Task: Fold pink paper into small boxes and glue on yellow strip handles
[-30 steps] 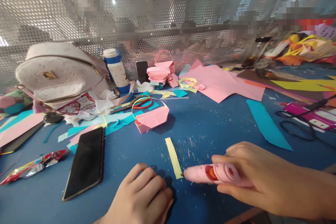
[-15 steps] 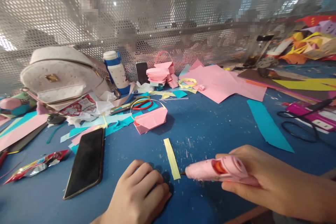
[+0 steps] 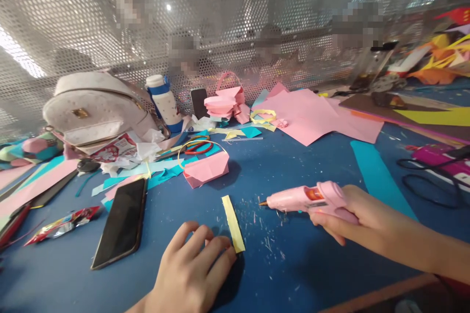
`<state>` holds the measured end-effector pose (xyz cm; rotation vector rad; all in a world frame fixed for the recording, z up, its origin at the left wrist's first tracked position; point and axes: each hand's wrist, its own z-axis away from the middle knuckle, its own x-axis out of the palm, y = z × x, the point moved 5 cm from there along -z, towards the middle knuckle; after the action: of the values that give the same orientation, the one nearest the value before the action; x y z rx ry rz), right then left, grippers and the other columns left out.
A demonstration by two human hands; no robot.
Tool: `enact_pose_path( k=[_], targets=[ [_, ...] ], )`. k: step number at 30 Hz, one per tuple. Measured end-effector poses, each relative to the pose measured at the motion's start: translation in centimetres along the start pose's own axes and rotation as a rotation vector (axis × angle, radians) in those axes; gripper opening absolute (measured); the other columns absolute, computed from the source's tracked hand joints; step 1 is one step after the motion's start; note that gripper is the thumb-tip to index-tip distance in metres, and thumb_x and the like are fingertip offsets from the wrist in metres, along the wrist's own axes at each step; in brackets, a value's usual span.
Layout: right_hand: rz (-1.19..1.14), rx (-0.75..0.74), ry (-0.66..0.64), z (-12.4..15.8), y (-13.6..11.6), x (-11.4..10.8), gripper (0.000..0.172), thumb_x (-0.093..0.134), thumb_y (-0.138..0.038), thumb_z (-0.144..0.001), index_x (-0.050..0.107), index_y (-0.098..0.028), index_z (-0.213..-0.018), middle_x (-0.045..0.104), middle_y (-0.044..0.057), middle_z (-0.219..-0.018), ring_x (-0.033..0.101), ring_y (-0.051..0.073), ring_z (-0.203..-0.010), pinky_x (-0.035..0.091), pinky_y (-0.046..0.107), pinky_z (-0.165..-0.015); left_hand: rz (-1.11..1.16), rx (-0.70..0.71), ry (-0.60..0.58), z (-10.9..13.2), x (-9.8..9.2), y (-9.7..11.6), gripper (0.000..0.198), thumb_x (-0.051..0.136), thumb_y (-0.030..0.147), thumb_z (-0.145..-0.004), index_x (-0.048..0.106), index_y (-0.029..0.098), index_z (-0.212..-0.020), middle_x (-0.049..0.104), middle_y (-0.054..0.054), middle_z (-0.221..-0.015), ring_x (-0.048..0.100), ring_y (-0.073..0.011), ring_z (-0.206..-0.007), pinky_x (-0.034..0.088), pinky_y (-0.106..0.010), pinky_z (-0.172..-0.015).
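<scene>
My right hand [image 3: 352,220] is wrapped round a pink hot glue gun [image 3: 306,198], its dark nozzle pointing left above the blue table. To the left of the nozzle, a short yellow paper strip [image 3: 232,222] lies flat. My left hand [image 3: 196,259] rests palm down with fingers bent and a little apart; a fingertip is at the strip's near end, though I cannot tell whether it presses on it. Beyond the strip sits a folded pink paper basket [image 3: 206,168] with a thin yellow handle arching over it.
A black phone [image 3: 121,225] and a snack wrapper [image 3: 64,224] lie left. Behind are a pale backpack [image 3: 91,102], a bottle [image 3: 164,102], scissors [image 3: 198,146] and pink paper sheets [image 3: 312,112]. A blue strip [image 3: 378,171] and purple power strip [image 3: 436,161] lie right. Glue threads litter the middle.
My right hand has raised the glue gun up and away from the yellow strip's near end. My left fingers have spread slightly and come to that end.
</scene>
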<state>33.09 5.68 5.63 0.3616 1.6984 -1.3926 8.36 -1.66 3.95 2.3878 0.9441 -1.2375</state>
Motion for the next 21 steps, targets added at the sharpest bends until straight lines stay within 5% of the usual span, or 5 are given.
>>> enact_pose_path(
  k=[7, 11, 14, 17, 21],
  targets=[
    [-0.08, 0.082, -0.028, -0.6, 1.6, -0.4, 0.053, 0.045, -0.053, -0.092, 0.043, -0.019, -0.05, 0.05, 0.001, -0.05, 0.045, 0.013, -0.05, 0.035, 0.028, -0.054, -0.068, -0.021, 0.04, 0.1, 0.3, 0.5, 0.022, 0.05, 0.013, -0.094, 0.068, 0.017, -0.083, 0.072, -0.001, -0.084, 0.051, -0.018, -0.071, 0.035, -0.037, -0.075],
    [-0.236, 0.149, -0.027, -1.7, 3.0, -1.0, 0.05, 0.046, -0.057, -0.09, 0.057, -0.017, -0.063, 0.054, 0.002, -0.057, 0.036, 0.01, -0.046, 0.026, 0.026, -0.045, -0.088, 0.003, 0.069, -0.1, 0.3, 1.2, 0.019, 0.053, 0.014, -0.092, 0.069, 0.017, -0.083, 0.072, -0.001, -0.081, 0.051, -0.0177, -0.07, 0.036, -0.037, -0.076],
    [-0.369, 0.157, 0.014, -3.4, 4.3, -1.9, 0.047, 0.05, -0.059, -0.087, 0.061, -0.015, -0.074, 0.062, 0.006, -0.079, 0.032, 0.007, -0.047, 0.022, 0.025, -0.045, -0.115, 0.008, 0.079, -0.1, 0.4, 1.5, 0.021, 0.051, 0.013, -0.093, 0.069, 0.016, -0.082, 0.072, -0.001, -0.081, 0.051, -0.0181, -0.07, 0.036, -0.038, -0.075],
    [-0.338, 0.143, 0.093, -5.4, 5.8, -3.1, 0.042, 0.052, -0.053, -0.088, 0.062, -0.014, -0.077, 0.061, 0.011, -0.113, 0.036, 0.005, -0.051, 0.032, 0.027, -0.051, -0.146, 0.013, 0.065, 0.0, 0.6, 1.6, 0.024, 0.048, 0.012, -0.094, 0.069, 0.016, -0.081, 0.071, -0.002, -0.08, 0.052, -0.0186, -0.07, 0.036, -0.038, -0.074],
    [-0.273, 0.158, 0.121, -7.2, 7.5, -3.6, 0.039, 0.048, -0.05, -0.09, 0.062, -0.014, -0.085, 0.063, 0.013, -0.111, 0.039, 0.008, -0.054, 0.038, 0.029, -0.059, -0.147, 0.018, 0.055, -0.1, 0.7, 1.5, 0.029, 0.044, 0.012, -0.095, 0.069, 0.015, -0.082, 0.071, -0.003, -0.079, 0.052, -0.0182, -0.07, 0.035, -0.038, -0.073]
  ],
)
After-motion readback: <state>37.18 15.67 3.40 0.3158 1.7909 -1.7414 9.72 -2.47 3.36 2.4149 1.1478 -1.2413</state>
